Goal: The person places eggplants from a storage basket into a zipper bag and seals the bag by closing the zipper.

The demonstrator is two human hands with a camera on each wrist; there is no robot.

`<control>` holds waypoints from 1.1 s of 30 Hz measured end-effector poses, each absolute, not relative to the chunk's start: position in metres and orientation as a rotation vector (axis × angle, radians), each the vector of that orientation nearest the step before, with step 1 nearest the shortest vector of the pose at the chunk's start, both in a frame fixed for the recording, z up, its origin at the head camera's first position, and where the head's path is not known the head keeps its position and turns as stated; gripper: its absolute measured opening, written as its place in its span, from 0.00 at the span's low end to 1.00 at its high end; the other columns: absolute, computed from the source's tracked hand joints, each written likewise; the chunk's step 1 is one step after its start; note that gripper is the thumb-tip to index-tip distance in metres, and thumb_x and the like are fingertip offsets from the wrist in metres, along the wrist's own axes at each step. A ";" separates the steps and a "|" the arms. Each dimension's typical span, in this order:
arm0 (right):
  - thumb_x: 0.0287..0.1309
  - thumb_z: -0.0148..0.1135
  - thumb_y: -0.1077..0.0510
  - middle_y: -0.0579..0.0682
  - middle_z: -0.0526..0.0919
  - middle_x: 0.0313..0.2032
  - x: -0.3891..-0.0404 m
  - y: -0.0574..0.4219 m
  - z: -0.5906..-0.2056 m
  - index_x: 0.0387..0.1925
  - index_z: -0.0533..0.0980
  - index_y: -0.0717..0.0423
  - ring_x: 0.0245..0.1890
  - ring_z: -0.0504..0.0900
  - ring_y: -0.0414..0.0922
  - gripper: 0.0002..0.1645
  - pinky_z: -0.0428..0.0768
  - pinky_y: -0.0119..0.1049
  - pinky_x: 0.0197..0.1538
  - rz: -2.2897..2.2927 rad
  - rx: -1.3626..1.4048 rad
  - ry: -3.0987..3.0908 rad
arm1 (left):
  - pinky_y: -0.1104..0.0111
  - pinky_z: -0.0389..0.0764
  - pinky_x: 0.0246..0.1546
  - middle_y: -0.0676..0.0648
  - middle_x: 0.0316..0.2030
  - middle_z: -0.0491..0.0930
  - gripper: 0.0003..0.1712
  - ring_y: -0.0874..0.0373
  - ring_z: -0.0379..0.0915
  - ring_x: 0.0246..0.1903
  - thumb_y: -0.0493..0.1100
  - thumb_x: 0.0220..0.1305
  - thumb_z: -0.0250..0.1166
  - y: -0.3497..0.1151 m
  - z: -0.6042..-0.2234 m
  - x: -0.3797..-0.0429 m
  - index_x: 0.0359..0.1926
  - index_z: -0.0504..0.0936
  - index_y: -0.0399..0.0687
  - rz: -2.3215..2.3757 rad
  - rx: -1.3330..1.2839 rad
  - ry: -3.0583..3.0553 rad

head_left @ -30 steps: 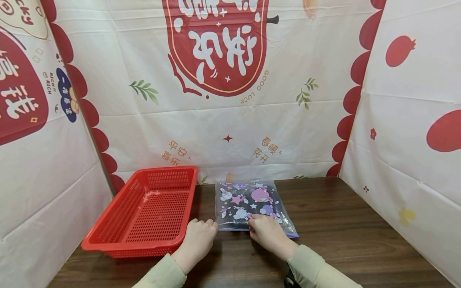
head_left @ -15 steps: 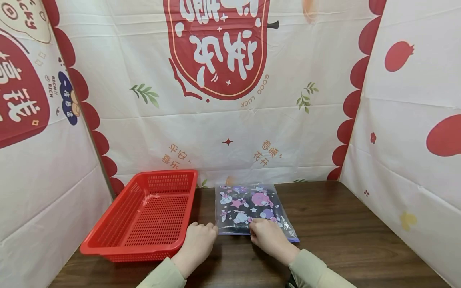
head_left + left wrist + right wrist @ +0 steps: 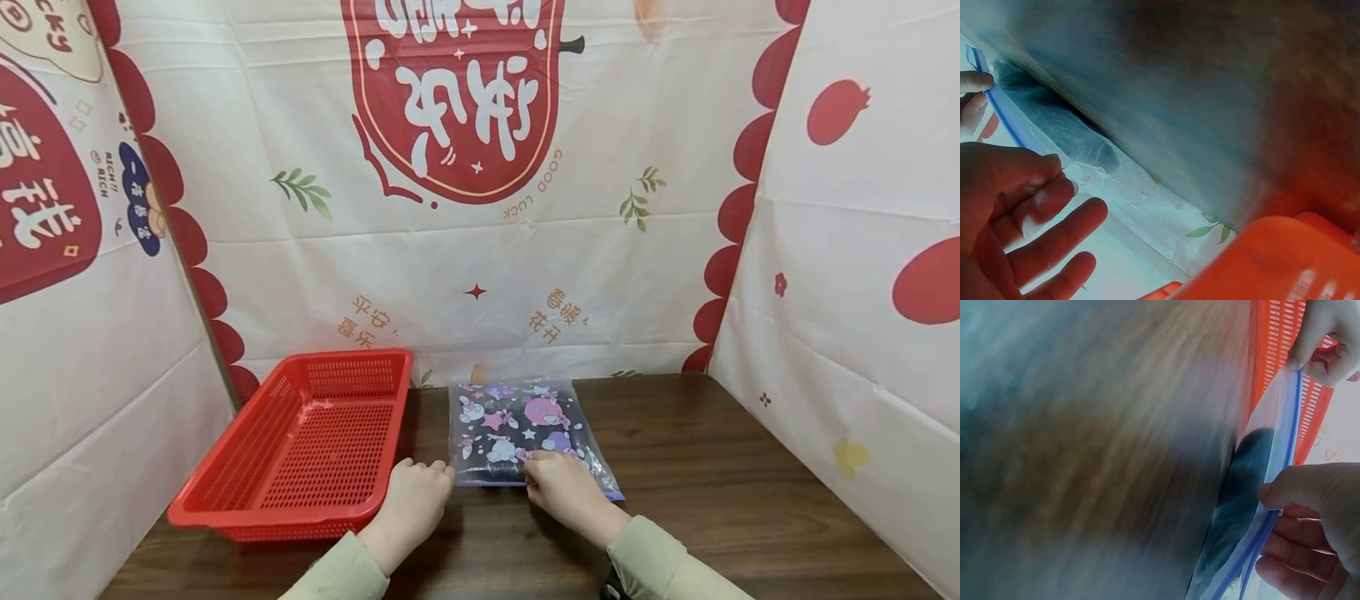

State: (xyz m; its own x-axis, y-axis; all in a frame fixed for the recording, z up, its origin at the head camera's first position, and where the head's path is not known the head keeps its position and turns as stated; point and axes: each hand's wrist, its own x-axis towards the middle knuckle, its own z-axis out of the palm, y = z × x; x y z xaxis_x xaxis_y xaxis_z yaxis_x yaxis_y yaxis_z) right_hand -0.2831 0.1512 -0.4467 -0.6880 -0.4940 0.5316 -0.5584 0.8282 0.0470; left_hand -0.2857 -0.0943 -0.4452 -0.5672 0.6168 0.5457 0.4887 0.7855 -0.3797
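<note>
A clear zip bag (image 3: 517,429) printed with pink, white and purple cartoon figures lies on the table, with a dark, soft-looking item inside. Its purple-blue zip strip (image 3: 1291,419) runs along the edge nearest me. My left hand (image 3: 415,507) pinches the bag's near left corner between thumb and forefinger, other fingers spread loosely in the left wrist view. Partway along the zip, my right hand (image 3: 567,493) pinches the strip between thumb and forefinger. Past the right fingers, the two strips (image 3: 1244,569) stand apart in the right wrist view; between the hands they run together.
A red plastic basket (image 3: 386,492), with nothing visible in it, stands left of the bag, close beside my left forearm. The brown wood table (image 3: 712,467) extends to the right. Printed white cloth (image 3: 480,250) hangs behind and on both sides.
My right hand has shifted very slightly to the right along the bag's near edge. The left hand keeps its place at the corner.
</note>
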 end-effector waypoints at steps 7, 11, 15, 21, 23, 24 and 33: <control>0.40 0.69 0.63 0.39 0.71 0.21 -0.283 0.153 -0.446 0.17 0.74 0.48 0.20 0.73 0.38 0.11 0.72 0.34 0.23 0.161 0.763 -2.470 | 0.66 0.64 0.18 0.51 0.17 0.72 0.07 0.57 0.72 0.15 0.37 0.47 0.69 -0.094 -0.443 -0.286 0.21 0.78 0.50 0.249 -0.813 -2.299; 0.41 0.69 0.62 0.39 0.71 0.21 -0.283 0.153 -0.445 0.17 0.73 0.48 0.20 0.72 0.38 0.11 0.71 0.35 0.23 0.160 0.771 -2.471 | 0.66 0.64 0.19 0.51 0.17 0.72 0.07 0.57 0.72 0.15 0.37 0.47 0.69 -0.094 -0.442 -0.285 0.21 0.78 0.50 0.252 -0.808 -2.308; 0.41 0.69 0.62 0.39 0.70 0.20 -0.282 0.154 -0.446 0.17 0.73 0.48 0.20 0.71 0.38 0.12 0.72 0.37 0.24 0.161 0.766 -2.484 | 0.67 0.64 0.19 0.51 0.17 0.72 0.07 0.57 0.71 0.15 0.37 0.47 0.69 -0.094 -0.442 -0.283 0.21 0.78 0.50 0.256 -0.810 -2.322; 0.40 0.69 0.63 0.39 0.70 0.20 -0.282 0.154 -0.446 0.16 0.72 0.48 0.19 0.70 0.37 0.12 0.71 0.36 0.24 0.167 0.764 -2.483 | 0.66 0.64 0.19 0.51 0.17 0.72 0.07 0.57 0.72 0.15 0.38 0.47 0.69 -0.094 -0.443 -0.284 0.22 0.78 0.50 0.260 -0.808 -2.327; 0.40 0.69 0.63 0.39 0.70 0.20 -0.282 0.154 -0.446 0.16 0.73 0.48 0.19 0.70 0.37 0.12 0.71 0.35 0.23 0.168 0.766 -2.481 | 0.66 0.64 0.19 0.51 0.17 0.72 0.06 0.57 0.72 0.15 0.38 0.47 0.69 -0.094 -0.444 -0.284 0.22 0.78 0.50 0.259 -0.805 -2.320; 0.40 0.69 0.63 0.39 0.70 0.20 -0.282 0.154 -0.446 0.16 0.73 0.48 0.19 0.70 0.37 0.12 0.70 0.34 0.23 0.167 0.767 -2.483 | 0.66 0.64 0.19 0.51 0.17 0.73 0.06 0.57 0.72 0.15 0.38 0.48 0.69 -0.094 -0.444 -0.284 0.22 0.78 0.50 0.259 -0.802 -2.317; 0.40 0.70 0.62 0.38 0.70 0.21 -0.283 0.158 -0.446 0.17 0.73 0.48 0.20 0.71 0.37 0.12 0.71 0.35 0.24 0.199 0.764 -2.518 | 0.67 0.64 0.18 0.51 0.17 0.72 0.06 0.56 0.71 0.15 0.38 0.49 0.68 -0.092 -0.442 -0.281 0.21 0.78 0.50 0.285 -0.797 -2.301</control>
